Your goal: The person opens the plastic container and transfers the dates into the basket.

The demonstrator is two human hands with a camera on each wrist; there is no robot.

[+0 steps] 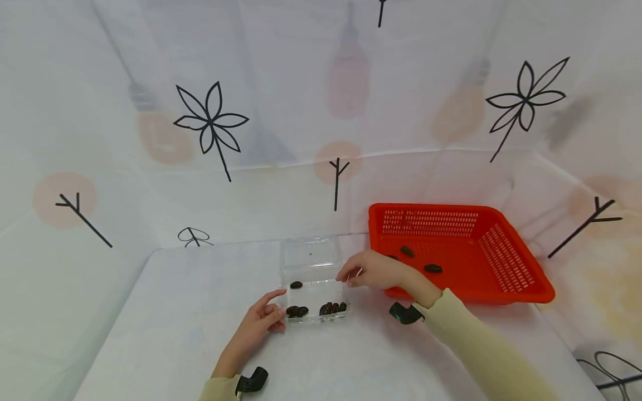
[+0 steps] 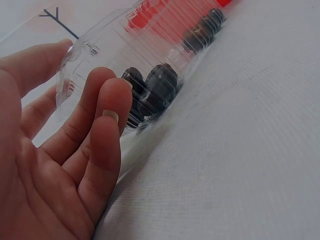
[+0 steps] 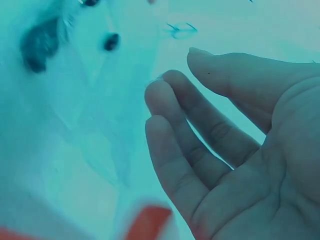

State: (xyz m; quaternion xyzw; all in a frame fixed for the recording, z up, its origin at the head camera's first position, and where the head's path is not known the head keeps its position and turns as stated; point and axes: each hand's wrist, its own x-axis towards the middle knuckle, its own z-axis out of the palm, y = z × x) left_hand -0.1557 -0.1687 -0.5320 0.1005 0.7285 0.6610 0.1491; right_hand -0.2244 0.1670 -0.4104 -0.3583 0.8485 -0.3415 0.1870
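Observation:
A clear plastic box (image 1: 317, 291) lies in front, its hinged lid (image 1: 311, 253) laid back. Inside are dark brown oval pieces resembling dates: a single one (image 1: 296, 284) at the far left, a near-left pair (image 1: 297, 312) and several near the right corner (image 1: 332, 308). My left hand (image 1: 262, 317) touches the box's left side; in the left wrist view its lower fingers are loosely bent beside the wall. At the box's right edge hovers my right hand (image 1: 376, 270). In the right wrist view the thumb (image 3: 235, 72) stands apart from the bent fingers, with nothing visible between them.
A red plastic basket (image 1: 521, 262) stands right of the box, behind my right forearm. A few more dark oval pieces (image 1: 433, 268) lie in it. White cloth (image 1: 165, 312) covers the table, and a patterned cloth hangs behind.

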